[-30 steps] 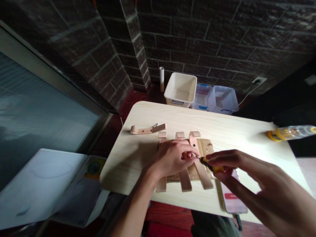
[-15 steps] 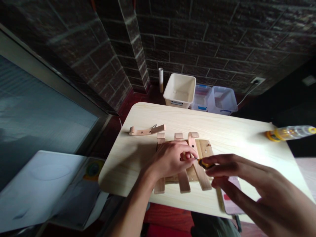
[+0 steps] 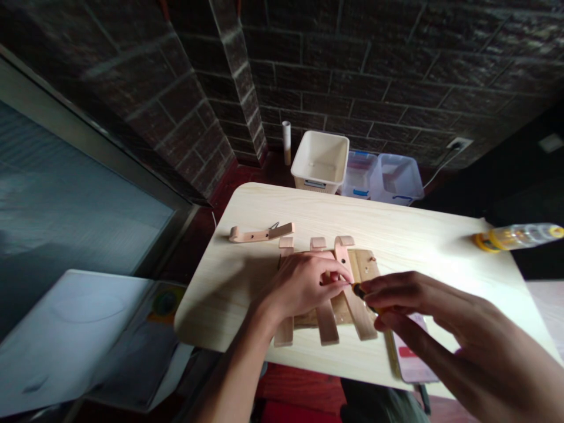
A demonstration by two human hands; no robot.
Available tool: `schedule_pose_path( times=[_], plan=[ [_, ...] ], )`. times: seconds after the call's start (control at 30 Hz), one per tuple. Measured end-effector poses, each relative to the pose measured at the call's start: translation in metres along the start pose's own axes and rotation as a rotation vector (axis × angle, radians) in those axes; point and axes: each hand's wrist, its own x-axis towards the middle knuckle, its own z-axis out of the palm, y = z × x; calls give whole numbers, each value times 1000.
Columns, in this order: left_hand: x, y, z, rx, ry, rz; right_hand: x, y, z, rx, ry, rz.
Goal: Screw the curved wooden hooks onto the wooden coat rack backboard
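A brown wooden board (image 3: 363, 267) lies on the table with several curved wooden hooks across it. My left hand (image 3: 306, 285) rests over the left and middle hooks, its thumb and index finger pinched at the right hook (image 3: 362, 317), near the screwdriver's tip. What the pinch holds is too small to make out. My right hand (image 3: 423, 311) has its fingers closed round a yellow and black screwdriver (image 3: 359, 291), whose tip points left at the right hook. Another wooden hook (image 3: 259, 235) lies apart at the upper left.
A phone (image 3: 414, 358) lies under my right hand at the table's (image 3: 211, 317) front edge. A clear bottle with a yellow cap (image 3: 515, 238) is at the right. Behind the table are a white bin (image 3: 321, 161), clear boxes (image 3: 399, 179) and a white tube (image 3: 286, 143).
The fingers of my right hand have shifted slightly around the screwdriver, which has turned a little. My left hand stays nearly where it was.
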Motion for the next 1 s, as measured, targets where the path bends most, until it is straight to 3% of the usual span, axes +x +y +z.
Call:
schedule_pose_path(
  times=[0.43,0.77,1.0],
  plan=[
    [0,0,1,-10,7,4,0,-1,-6,-43,-63,13],
    [-1,0,-1,-18,-4,-1,-5,0,2,8,-31,126],
    [0,2,-3,-2,8,-3,-8,4,3,3,11,36]
  ],
)
